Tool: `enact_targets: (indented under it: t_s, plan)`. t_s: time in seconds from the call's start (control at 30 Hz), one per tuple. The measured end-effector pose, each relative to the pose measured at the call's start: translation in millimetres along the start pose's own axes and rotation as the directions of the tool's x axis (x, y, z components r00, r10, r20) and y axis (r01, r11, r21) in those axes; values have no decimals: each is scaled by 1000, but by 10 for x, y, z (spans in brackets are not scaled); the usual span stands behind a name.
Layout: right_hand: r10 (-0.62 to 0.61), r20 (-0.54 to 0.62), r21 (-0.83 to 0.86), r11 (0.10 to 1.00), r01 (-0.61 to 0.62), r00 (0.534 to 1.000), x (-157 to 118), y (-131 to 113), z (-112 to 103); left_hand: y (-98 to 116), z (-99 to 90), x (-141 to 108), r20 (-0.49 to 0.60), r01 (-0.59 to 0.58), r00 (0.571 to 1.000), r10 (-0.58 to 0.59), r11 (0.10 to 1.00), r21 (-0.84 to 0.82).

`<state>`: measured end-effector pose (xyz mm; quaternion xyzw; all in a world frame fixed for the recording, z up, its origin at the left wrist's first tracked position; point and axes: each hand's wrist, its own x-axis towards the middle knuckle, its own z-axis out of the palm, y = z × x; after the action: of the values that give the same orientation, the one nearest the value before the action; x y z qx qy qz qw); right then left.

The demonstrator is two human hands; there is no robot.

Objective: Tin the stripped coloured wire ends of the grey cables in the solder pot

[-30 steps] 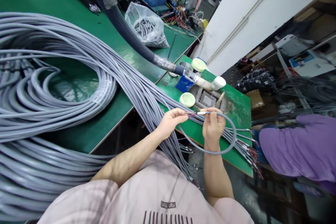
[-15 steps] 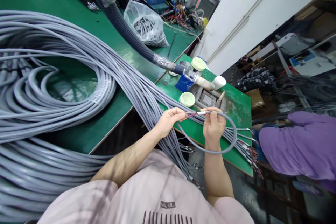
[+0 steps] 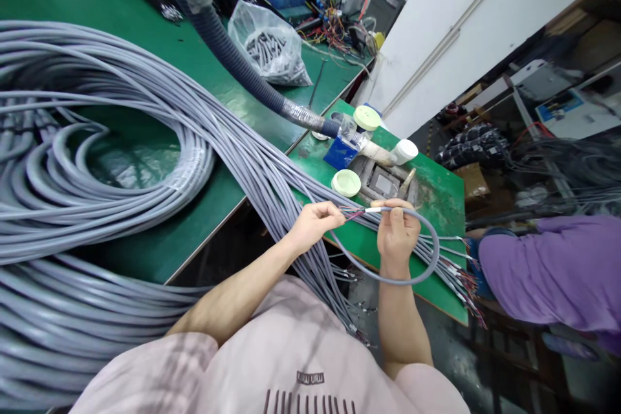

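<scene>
My right hand (image 3: 398, 236) is closed around a grey cable (image 3: 433, 242) close to its end, where a white sleeve (image 3: 372, 209) sits. Thin coloured wires (image 3: 353, 212) come out of that sleeve toward the left. The fingertips of my left hand (image 3: 317, 225) pinch these wires. From my right hand the cable curves round in a loop and runs back under my left hand. Beneath both hands lies a thick bundle of grey cables (image 3: 262, 171), its stripped ends (image 3: 466, 284) fanned out at the right edge of the green board.
Behind my hands stand a grimy metal solder pot (image 3: 385, 182), a pale green tub (image 3: 346, 183) and a ribbed hose (image 3: 242, 61). Large cable coils (image 3: 194, 162) cover the left table. A bag of grey parts (image 3: 272, 45) lies farther back. A person in a purple top (image 3: 553, 272) is at right.
The fingertips of my left hand have shifted slightly on the wires, which now look more spread apart. My right hand has barely moved.
</scene>
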<state>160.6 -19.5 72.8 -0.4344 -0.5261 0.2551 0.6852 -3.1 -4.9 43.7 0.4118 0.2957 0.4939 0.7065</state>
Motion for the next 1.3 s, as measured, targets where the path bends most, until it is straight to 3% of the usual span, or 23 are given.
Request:
enact_targets:
  t_s: [0.17,0.33,0.4,0.53,0.67,0.77,1.0,1.3]
  plan:
    - [-103,40,-195,975,109,994,-9,-26,-80,-5,-64,29,-8,-168,984,176,950,264]
    - [-169,-128,-250,959,133,977,135,-90,-174,0,-201,91,-146,-271,919,366,857,439]
    - [-171,-118,-307,943,128,978,220,-99,-185,-11,-232,118,-156,-330,867,473,781,531]
    - [-162,-5,-474,869,140,987,394,-43,-155,-95,-251,156,-14,-424,780,625,545,723]
    - [-138,105,-583,793,173,985,565,104,-115,-204,-264,158,141,-429,767,626,338,838]
    - [-107,191,-638,742,207,976,670,232,-85,-243,-272,148,183,-436,754,631,272,858]
    - [-7,309,-717,655,238,951,807,429,-4,-255,-276,140,223,-451,737,638,219,865]
    - [46,358,-769,581,266,933,862,524,34,-258,-270,138,222,-445,739,637,213,870]
